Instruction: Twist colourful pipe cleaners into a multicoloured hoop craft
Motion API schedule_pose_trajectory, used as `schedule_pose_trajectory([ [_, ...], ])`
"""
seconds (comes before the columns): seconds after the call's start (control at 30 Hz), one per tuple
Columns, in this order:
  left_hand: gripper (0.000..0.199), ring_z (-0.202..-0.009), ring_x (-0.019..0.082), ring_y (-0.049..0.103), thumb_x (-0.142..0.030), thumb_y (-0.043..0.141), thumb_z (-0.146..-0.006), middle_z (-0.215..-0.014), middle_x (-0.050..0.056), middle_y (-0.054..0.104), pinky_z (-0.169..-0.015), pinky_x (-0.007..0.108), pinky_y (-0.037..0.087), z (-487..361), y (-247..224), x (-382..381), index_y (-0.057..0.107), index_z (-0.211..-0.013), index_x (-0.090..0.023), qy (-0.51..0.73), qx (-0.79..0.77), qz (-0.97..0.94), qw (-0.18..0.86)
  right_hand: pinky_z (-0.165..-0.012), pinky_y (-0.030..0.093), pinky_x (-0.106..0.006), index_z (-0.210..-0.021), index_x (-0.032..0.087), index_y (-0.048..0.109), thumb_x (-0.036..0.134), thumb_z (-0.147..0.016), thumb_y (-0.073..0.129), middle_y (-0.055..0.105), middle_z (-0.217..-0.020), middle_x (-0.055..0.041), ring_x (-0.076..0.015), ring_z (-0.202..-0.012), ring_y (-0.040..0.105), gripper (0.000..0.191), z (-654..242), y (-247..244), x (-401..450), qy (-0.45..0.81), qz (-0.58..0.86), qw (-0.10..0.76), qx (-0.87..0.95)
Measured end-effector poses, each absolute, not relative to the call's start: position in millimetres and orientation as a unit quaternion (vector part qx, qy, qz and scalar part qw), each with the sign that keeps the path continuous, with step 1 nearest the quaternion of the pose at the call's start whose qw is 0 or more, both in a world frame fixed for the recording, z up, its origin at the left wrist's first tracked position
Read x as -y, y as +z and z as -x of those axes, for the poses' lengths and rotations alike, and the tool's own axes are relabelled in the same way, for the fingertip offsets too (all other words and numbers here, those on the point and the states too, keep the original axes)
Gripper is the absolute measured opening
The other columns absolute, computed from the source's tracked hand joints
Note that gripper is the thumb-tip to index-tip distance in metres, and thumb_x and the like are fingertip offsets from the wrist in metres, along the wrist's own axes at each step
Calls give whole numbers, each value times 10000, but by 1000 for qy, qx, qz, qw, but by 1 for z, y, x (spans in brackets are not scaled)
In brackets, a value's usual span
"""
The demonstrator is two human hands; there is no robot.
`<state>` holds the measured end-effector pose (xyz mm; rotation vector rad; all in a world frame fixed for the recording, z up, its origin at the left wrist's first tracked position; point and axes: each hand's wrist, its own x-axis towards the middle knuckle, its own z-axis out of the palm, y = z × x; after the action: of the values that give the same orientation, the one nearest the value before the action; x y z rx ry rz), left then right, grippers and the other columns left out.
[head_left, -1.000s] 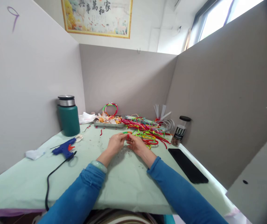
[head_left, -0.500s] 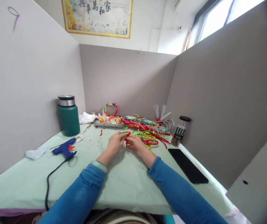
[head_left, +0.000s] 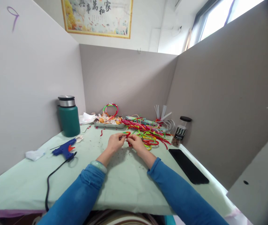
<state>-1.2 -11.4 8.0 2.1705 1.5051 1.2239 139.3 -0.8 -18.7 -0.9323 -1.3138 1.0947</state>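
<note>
Near the middle of the table, my left hand [head_left: 115,142] pinches a fuzzy strip [head_left: 128,133] in red, orange and green. My right hand [head_left: 135,143] is closed on the red part of the same strip, its fingertips close to those of the left. The strip curves between the two hands, and some red shows below the right fingertips. Just beyond and to the right lies a pile of colourful fuzzy stems [head_left: 145,126], with red and yellow loops [head_left: 151,142] at its near edge.
A blue glue gun [head_left: 65,149] with a black cord and a green bottle [head_left: 69,117] stand left. A metal tray [head_left: 109,125] of small pieces is at the back. To the right are a jar [head_left: 181,132] and a black flat object [head_left: 187,165].
My right fingers have shifted slightly on the red part, which hangs shorter and more bunched below them. My left hand has moved a little to the left.
</note>
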Motion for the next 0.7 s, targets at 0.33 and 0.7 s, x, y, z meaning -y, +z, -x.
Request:
schedule_pose_trajectory([
  [0.33,259,-573,84,513,-332,571,-782,-666,-5,678,-563,194,342,3,7,8,741,-921,-193,432,-541,-716,89,-499,348,-226,-639,191,621,300,-667,659,574,-572,20,-113,-538,477,118,-140,-20,3,389,428,573,581],
  [0.7,240,-770,129,608,-296,543,-822,-897,29,720,-701,212,408,2,5,11,730,-960,-235,406,-517,-753,33,-462,325,-213,-653,151,665,377,-674,659,637,-648,-24,-83,-498,459,226,-138,-12,13,510,398,546,532],
])
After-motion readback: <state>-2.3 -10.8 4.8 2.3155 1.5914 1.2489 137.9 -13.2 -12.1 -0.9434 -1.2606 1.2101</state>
